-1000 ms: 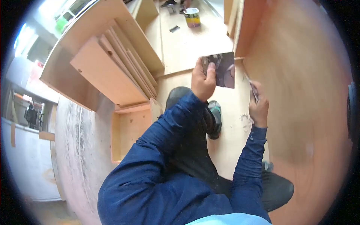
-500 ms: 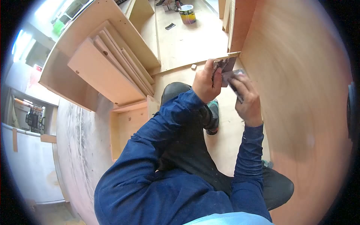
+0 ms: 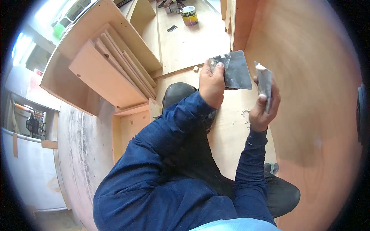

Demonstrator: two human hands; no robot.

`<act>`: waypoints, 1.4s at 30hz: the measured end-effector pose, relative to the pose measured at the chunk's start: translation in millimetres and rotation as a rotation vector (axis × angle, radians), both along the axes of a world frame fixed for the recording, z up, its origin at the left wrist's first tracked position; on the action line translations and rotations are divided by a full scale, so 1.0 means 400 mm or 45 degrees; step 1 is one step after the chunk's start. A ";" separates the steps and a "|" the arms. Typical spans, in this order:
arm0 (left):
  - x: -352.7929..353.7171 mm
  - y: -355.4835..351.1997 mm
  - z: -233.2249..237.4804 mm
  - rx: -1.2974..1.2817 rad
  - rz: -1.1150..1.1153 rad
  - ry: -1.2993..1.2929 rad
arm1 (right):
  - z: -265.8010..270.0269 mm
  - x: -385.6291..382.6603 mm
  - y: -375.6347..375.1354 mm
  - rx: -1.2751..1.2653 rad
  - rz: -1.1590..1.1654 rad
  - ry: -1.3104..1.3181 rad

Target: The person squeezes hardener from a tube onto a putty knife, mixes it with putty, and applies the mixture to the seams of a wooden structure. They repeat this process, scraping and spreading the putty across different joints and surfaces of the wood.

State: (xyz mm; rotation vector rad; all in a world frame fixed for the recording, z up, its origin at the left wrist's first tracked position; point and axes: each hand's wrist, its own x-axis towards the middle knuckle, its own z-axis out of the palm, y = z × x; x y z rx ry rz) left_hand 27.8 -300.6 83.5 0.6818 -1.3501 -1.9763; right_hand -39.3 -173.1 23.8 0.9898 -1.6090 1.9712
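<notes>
My left hand (image 3: 212,89) is closed round one end of a flat grey putty scraper (image 3: 238,72), thumb on top. Its broad face is turned up, with pale smears near the thumb. To the right, my right hand (image 3: 260,114) grips a second putty scraper (image 3: 264,85), seen nearly edge-on. A lump of pinkish-white putty (image 3: 261,67) clings to its far end. A small gap separates the two scrapers. Both are held above the wooden panel (image 3: 227,142), where a few shavings (image 3: 245,112) lie.
Stacked boards (image 3: 115,73) lean in a wooden cabinet frame (image 3: 142,29) at left, above an open wooden box (image 3: 133,127). A tall wooden panel (image 3: 304,115) rises at right. Ahead stand a yellow-and-black can (image 3: 189,17), a dark flat piece (image 3: 172,28) and a small wooden block (image 3: 196,69).
The scrapers, close together before, are now apart. My right hand has moved right and turned its scraper upright, showing putty at the end. My left scraper's face has come into full view.
</notes>
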 end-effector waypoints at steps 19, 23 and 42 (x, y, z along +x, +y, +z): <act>-0.038 -0.089 -0.020 -0.078 0.017 0.407 | -0.060 -0.054 -0.037 0.547 0.063 0.293; -0.120 -0.122 0.056 -0.646 -0.049 0.364 | -0.139 -0.143 0.009 0.610 -0.053 0.126; -0.185 -0.147 -0.029 -0.634 -0.105 0.281 | -0.073 -0.183 0.079 -0.103 0.251 -0.421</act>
